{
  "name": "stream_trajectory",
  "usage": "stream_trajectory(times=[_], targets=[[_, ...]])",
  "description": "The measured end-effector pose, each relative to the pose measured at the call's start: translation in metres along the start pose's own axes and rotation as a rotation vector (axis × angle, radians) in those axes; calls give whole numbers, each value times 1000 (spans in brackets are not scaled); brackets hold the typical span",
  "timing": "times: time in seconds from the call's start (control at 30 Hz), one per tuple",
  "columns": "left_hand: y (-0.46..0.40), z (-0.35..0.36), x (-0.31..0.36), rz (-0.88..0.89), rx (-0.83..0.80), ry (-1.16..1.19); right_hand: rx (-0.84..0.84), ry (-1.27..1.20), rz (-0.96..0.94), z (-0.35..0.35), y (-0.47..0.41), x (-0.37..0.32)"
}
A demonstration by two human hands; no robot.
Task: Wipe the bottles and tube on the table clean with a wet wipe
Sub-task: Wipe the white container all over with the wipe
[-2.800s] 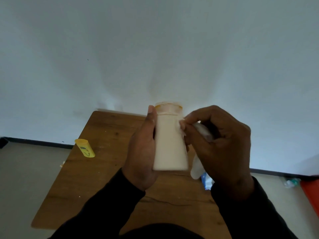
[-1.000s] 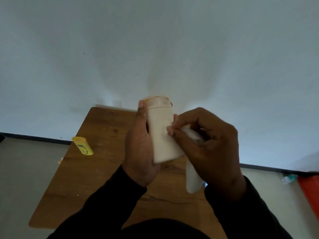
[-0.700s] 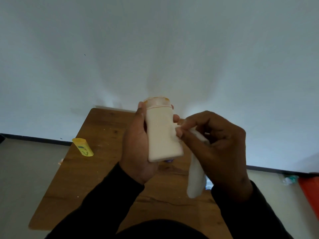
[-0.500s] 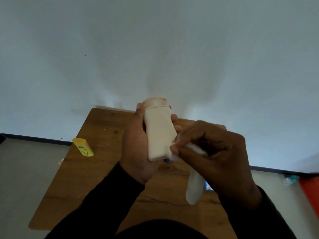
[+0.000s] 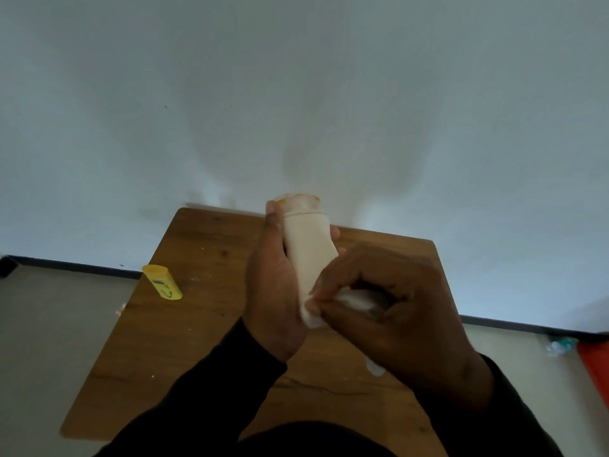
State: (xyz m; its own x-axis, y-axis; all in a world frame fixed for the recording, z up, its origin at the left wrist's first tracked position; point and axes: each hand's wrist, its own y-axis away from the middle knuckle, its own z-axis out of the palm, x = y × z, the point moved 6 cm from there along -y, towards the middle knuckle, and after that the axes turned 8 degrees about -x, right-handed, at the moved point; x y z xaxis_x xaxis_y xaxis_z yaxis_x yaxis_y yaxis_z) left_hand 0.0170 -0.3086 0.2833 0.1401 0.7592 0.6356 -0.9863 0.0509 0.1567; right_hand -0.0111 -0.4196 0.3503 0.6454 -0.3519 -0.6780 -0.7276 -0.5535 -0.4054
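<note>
Head view: the left hand point(image 5: 275, 291) is wrapped around a cream plastic bottle point(image 5: 308, 245), thumb along its left edge and fingertips showing past its right side, holding it upright above the wooden table point(image 5: 204, 324). The right hand point(image 5: 392, 311) has its fingers curled tight on a bunched white wet wipe point(image 5: 357, 300), pressing it against the lower right part of the bottle; a tail of the wipe hangs out below the hand.

The bottle looks light and fairly stiff, with a smooth skin that is likely to turn slippery once damp, so a grip around its waist, where the body narrows under the orange-tinted cap point(image 5: 298, 202), seems the safest hold. The wipe is soft and limp and needs bunching to give any pressure.

A yellow tube point(image 5: 162, 281) lies on the table's left edge, well apart from both hands, partly overhanging; it probably squashes easily and is best taken near its cap end.
</note>
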Motion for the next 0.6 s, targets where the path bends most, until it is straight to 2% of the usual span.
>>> stream_trajectory(times=[0.07, 0.2, 0.37, 0.6], targets=[[-1, -2, -6, -39, 21, 22, -2, 47, -4, 6, -5, -1], [2, -5, -8, -40, 24, -49, 237, 78, 89, -11, -5, 16], [1, -5, -2, 28, -33, -215, 101, 77, 5, -5, 3, 6], [10, 4, -8, 5, -68, -355, 440, 129, 98, -30, -11, 25]])
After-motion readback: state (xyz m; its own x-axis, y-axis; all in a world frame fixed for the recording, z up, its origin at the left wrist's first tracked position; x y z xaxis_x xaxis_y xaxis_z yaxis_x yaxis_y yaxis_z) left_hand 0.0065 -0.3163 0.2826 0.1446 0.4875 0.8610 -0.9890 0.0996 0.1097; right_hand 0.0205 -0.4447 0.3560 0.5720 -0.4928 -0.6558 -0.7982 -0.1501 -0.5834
